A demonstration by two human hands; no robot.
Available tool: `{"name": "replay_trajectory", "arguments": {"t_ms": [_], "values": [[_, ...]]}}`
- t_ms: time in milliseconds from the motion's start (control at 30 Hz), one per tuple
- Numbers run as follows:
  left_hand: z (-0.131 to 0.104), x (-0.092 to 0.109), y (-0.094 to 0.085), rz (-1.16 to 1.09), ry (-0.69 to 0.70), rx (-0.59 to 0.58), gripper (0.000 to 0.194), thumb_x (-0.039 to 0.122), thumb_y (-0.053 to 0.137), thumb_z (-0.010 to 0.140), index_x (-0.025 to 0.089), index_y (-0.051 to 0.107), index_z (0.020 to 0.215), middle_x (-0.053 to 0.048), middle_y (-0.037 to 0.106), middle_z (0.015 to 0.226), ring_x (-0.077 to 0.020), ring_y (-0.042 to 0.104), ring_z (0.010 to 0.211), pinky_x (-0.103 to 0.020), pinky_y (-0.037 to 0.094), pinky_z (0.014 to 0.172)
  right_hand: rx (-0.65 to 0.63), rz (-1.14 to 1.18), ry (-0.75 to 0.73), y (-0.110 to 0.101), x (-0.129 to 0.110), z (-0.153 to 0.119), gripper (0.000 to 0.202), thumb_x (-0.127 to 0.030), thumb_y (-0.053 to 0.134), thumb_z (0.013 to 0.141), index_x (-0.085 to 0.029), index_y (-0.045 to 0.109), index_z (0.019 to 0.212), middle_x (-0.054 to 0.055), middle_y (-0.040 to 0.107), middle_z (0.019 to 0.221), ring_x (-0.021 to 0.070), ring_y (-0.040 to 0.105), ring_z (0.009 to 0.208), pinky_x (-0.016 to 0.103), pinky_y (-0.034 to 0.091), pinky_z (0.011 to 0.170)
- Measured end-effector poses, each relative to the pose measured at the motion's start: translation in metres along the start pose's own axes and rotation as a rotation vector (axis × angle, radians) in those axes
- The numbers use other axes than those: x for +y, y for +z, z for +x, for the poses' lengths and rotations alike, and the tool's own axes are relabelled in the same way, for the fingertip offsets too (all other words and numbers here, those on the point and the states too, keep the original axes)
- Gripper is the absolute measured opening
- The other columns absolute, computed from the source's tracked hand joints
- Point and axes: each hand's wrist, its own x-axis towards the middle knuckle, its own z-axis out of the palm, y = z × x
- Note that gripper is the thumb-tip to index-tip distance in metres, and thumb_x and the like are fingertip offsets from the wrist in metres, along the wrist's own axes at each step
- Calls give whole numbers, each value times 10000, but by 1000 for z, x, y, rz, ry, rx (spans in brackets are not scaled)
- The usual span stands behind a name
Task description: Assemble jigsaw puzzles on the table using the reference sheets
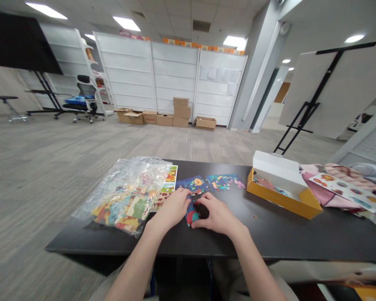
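On the black table, a blue jigsaw piece (pixel 192 216) with a red and teal shape lies between my two hands. My left hand (pixel 173 207) has its fingers bent together at the left and upper edge of this piece, partly covering it. From the other side my right hand (pixel 217 214) curls over, thumb at the piece's lower edge and fingers bent near its top. Just beyond the fingertips is a joined dark blue puzzle section (pixel 192 183) with an orange round shape. Beside it, on the right, lies another joined section (pixel 224 182).
At the left a clear plastic bag (pixel 128 196) full of puzzle pieces overlaps a printed picture sheet (pixel 171 175). An open yellow box (pixel 283 198) with pieces inside stands at the right. Past it are folded cloths (pixel 332 171) and a sticker sheet (pixel 347 192). The table's front edge (pixel 200 254) is close.
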Motion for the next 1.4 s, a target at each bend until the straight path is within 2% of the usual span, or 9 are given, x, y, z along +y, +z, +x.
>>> {"name": "replay_trajectory", "arguments": {"t_ms": [67,233,567,700,800,867,1033,1233,1400], "values": [[0,-4,-4,-7,-1,-5,333,164,420,964,176,652,1203,-138,685,1215,-278,636,1161,-418,467,1043,-23,31,20,-1,1,0,478,-441,896,680,-246,698,1070,31,612,1137,216,637,971,338,494,860],[1,-14,-13,-52,6,-49,333,216,540,920,192,641,1237,-125,689,1264,-285,634,1178,-410,474,1037,-41,76,25,-3,-1,0,377,-351,883,709,-225,671,993,19,617,1073,192,618,924,312,478,815],[5,-15,-8,39,-44,-45,317,252,644,858,211,676,1171,-110,708,1210,-290,646,1151,-402,481,1011,-38,116,-7,-2,6,-2,242,-245,812,723,-211,648,898,8,610,998,149,573,816,276,453,746],[4,-16,-10,26,-23,-54,286,253,591,899,209,679,1167,-111,711,1197,-280,662,1121,-383,494,983,-49,141,35,-5,5,-3,265,-180,756,697,-207,617,921,-22,595,821,134,539,700,256,416,637],[4,-17,-11,21,-27,-53,286,198,492,940,205,688,1149,-108,717,1190,-265,665,1114,-374,490,982,-87,268,62,-6,6,-3,274,-115,673,711,-215,578,947,-70,543,674,114,514,605,231,390,567],[2,-18,-11,21,-16,-54,284,212,522,930,208,689,1160,-105,715,1189,-270,659,1118,-374,489,982,-90,338,61,-8,10,-3,285,-94,653,708,-219,564,948,-81,532,652,107,517,593,217,394,555],[-2,-13,-11,72,23,-59,398,344,747,797,201,698,1165,-124,679,1223,-326,616,1170,-421,462,1036,-14,337,83,-14,27,-5,256,-119,706,699,-208,592,911,-61,580,707,105,533,619,212,429,574],[-2,1,-3,230,0,-30,388,420,686,869,219,711,1200,-149,621,1297,-380,560,1215,-508,451,1035,21,291,132,-22,41,-9,198,-178,714,737,-194,624,912,-55,592,696,102,528,598,222,432,574],[-1,2,2,220,77,-90,315,320,641,911,262,717,1211,-127,580,1374,-348,528,1274,-488,409,1101,26,281,140,-21,42,-9,194,-186,710,748,-192,623,921,-55,594,697,101,531,596,224,429,576]]}}
